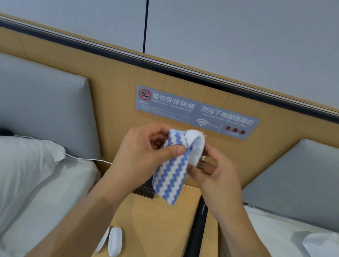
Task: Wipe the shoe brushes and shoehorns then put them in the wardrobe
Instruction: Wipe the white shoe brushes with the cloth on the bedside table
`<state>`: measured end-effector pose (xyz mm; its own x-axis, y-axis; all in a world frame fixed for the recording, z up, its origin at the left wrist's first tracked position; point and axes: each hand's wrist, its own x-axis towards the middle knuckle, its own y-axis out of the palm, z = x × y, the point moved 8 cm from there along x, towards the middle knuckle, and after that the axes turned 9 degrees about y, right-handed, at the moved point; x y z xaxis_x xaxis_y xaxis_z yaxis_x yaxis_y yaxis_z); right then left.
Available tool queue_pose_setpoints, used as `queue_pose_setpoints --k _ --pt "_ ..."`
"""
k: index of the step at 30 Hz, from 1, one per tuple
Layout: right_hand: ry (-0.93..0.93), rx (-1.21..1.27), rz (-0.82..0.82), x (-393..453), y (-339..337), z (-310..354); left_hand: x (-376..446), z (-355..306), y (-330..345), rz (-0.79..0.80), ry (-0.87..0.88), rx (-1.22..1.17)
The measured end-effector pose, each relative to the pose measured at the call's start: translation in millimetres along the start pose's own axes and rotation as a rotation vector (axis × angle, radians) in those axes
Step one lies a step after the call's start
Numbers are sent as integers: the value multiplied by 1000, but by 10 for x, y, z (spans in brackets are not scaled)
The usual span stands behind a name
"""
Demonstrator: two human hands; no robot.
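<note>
The left hand (147,147) pinches a blue-and-white zigzag cloth (172,168) over a white oval shoe brush (195,146); the right hand (214,175) grips the brush's other end; best rub with firm strokes over the wooden nightstand (161,227), where a long black shoehorn (193,243) and two more white brushes (111,243) wait.

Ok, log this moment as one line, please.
phase: wiping | left hand: pinches striped cloth | right hand: holds white shoe brush | nightstand: black shoehorn, two white brushes | wardrobe: not in view
</note>
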<state>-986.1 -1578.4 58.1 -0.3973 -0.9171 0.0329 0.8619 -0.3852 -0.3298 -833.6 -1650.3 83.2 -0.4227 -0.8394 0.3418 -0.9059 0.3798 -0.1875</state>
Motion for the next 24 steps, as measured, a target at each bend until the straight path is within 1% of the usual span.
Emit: queue_pose_setpoints --k 5,8,11,14,17,24 --pt "-217 -383 -127 -36 -49 152 77 38 -46 40 -75 20" --pt "-295 -478 -164 -48 -77 202 113 103 -67 63 -136 41" --pt "-420 -577 -205 -92 -61 257 158 169 -70 117 -193 53" --pt "-493 -605 -221 -105 -74 275 196 249 -59 145 -241 30" --pt "-487 -566 -191 -116 -67 249 212 261 -43 129 -240 -17" --pt "-215 -219 -114 41 -115 91 204 28 18 97 -39 -47"
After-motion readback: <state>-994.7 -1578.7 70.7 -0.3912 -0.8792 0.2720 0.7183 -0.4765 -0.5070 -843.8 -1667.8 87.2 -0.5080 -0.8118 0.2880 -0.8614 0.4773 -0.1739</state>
